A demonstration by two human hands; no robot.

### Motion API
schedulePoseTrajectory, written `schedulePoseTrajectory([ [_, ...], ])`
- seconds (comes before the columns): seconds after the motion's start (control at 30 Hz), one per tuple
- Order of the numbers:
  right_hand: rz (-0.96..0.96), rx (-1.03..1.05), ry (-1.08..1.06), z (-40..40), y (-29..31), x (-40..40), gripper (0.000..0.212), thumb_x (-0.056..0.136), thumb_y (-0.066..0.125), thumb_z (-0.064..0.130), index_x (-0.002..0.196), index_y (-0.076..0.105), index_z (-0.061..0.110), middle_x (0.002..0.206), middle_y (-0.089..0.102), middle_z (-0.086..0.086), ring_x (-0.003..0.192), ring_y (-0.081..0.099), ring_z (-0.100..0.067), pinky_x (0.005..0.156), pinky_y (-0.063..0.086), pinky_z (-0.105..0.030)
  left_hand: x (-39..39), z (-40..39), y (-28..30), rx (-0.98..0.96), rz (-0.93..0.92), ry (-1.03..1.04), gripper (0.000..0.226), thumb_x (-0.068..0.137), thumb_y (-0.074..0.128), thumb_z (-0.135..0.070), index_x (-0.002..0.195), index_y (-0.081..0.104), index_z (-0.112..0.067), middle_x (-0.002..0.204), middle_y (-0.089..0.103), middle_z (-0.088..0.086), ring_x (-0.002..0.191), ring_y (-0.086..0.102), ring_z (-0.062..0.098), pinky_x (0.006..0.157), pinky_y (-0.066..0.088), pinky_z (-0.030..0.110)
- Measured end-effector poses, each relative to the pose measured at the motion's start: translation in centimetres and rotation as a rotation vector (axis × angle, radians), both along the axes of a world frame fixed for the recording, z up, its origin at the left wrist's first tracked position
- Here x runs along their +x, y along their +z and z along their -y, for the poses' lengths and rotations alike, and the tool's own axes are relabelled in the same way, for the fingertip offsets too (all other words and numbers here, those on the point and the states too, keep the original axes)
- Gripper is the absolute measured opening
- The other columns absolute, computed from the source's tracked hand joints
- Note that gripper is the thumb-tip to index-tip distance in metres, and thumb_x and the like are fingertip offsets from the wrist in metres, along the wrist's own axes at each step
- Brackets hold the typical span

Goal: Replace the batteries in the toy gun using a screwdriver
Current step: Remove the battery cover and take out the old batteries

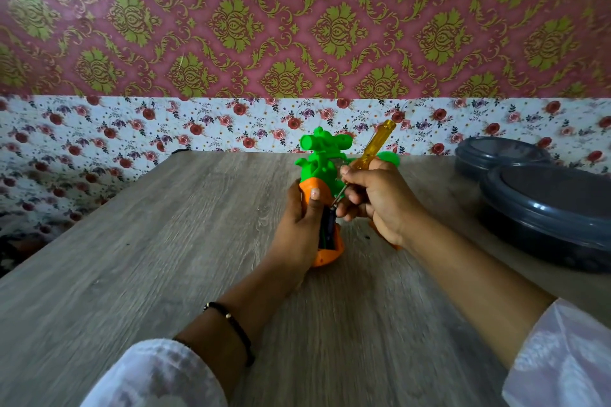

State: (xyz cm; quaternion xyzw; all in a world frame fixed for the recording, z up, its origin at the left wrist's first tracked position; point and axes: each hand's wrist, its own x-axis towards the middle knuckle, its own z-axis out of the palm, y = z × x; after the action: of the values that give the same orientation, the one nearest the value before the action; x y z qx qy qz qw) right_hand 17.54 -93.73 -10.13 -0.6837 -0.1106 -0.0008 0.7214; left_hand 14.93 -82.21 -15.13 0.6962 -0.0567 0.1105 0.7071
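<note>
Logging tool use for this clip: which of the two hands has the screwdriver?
The right hand grips the yellow-handled screwdriver, its tip down at the toy gun. The left hand only holds the gun's orange handle.

The toy gun (319,175) stands near the middle of the worktop (165,241), barrel end away from the person and grip end toward them. The left hand (299,228) lies against the gun's left side, the right hand (377,198) just right of it. The screwdriver (370,155) slants from above the right hand down to the gun's grip. Two lidded containers (545,205) sit well right of the gun, one behind the other. The wall (297,26) rises behind the gun.
</note>
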Motion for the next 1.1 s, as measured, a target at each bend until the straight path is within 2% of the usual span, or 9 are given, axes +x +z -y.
schedulePoseTrajectory([
  [0.23,0.005,0.048,0.044,0.2,-0.1,-0.5,0.018,0.094,0.047,0.009,0.076,0.046,0.01,0.043,0.039,-0.001,0.036,0.051,-0.019,0.036,0.039,-0.021,0.5,-0.3,-0.2,-0.099,-0.08,0.028,0.032,0.097,0.05,-0.016,0.127,0.042,-0.024,0.11,0.061,0.005,0.095,0.061,0.018,0.084,0.05,0.034],
  [0.3,-0.012,0.078,0.057,0.3,-0.1,-0.7,0.019,0.093,0.049,0.01,0.074,0.048,0.009,0.043,0.042,-0.001,0.037,0.053,-0.019,0.036,0.04,-0.023,0.7,-0.5,-0.3,-0.108,-0.1,0.043,0.031,0.095,0.05,-0.011,0.123,0.044,-0.022,0.108,0.061,0.009,0.091,0.06,0.019,0.082,0.05,0.037],
  [0.4,-0.058,0.204,0.064,0.6,-0.5,-1.0,0.02,0.092,0.051,0.011,0.073,0.052,0.008,0.046,0.051,-0.004,0.043,0.059,-0.019,0.039,0.045,-0.022,1.1,-0.5,-0.4,-0.143,-0.116,0.077,0.028,0.092,0.053,-0.009,0.119,0.048,-0.015,0.108,0.06,0.016,0.092,0.06,0.024,0.083,0.05,0.043],
  [0.6,-0.051,0.41,0.096,0.2,-1.4,-2.0,0.012,0.093,0.048,0.007,0.085,0.057,0.007,0.066,0.067,-0.012,0.057,0.067,-0.023,0.051,0.055,-0.026,1.6,-0.7,-0.7,-0.238,-0.14,0.074,0.03,0.092,0.053,-0.01,0.122,0.05,-0.012,0.106,0.061,0.017,0.085,0.061,0.022,0.064,0.05,0.031],
  [0.7,0.129,0.257,-0.015,-0.1,-1.1,-2.5,0.019,0.096,0.043,0.002,0.085,0.057,0.009,0.075,0.066,-0.016,0.058,0.066,-0.022,0.051,0.054,-0.027,1.6,-0.7,-0.6,-0.261,-0.143,0.067,0.028,0.093,0.052,-0.009,0.12,0.05,-0.011,0.098,0.059,0.014,0.074,0.06,0.018,0.052,0.049,0.026],
  [0.77,0.273,0.028,-0.116,-0.2,-1.5,-2.6,0.018,0.093,0.049,-0.002,0.082,0.059,0.008,0.08,0.067,-0.015,0.064,0.065,-0.021,0.056,0.054,-0.031,1.6,-0.8,-0.6,-0.26,-0.154,0.067,0.028,0.093,0.052,-0.009,0.121,0.048,-0.012,0.1,0.058,0.016,0.076,0.059,0.02,0.056,0.049,0.029],
  [0.87,0.41,-0.21,-0.157,-0.6,-2.5,-2.4,0.022,0.08,0.065,-0.004,0.076,0.06,0.017,0.075,0.065,0.001,0.071,0.063,-0.013,0.068,0.054,-0.034,1.5,-0.8,-0.4,-0.261,-0.153,0.057,0.028,0.094,0.05,-0.009,0.123,0.047,-0.008,0.102,0.058,0.019,0.077,0.06,0.023,0.058,0.051,0.031],
  [1.0,0.425,-0.23,-0.152,-0.7,-3.4,-2.0,0.034,0.072,0.072,-0.006,0.074,0.057,0.025,0.073,0.062,0.007,0.072,0.061,-0.004,0.071,0.054,-0.032,1.2,-0.8,-0.5,-0.233,-0.135,0.046,0.031,0.092,0.052,-0.004,0.122,0.045,-0.005,0.103,0.057,0.022,0.074,0.061,0.021,0.052,0.052,0.028],
  [1.1,0.421,-0.252,-0.176,-0.5,-3.0,-2.1,0.029,0.071,0.072,-0.005,0.072,0.057,0.02,0.07,0.062,0.004,0.069,0.06,-0.01,0.068,0.054,-0.035,1.2,-0.6,-0.5,-0.219,-0.129,0.036,0.031,0.092,0.053,-0.007,0.122,0.045,-0.007,0.102,0.056,0.021,0.077,0.061,0.021,0.054,0.051,0.029],
])
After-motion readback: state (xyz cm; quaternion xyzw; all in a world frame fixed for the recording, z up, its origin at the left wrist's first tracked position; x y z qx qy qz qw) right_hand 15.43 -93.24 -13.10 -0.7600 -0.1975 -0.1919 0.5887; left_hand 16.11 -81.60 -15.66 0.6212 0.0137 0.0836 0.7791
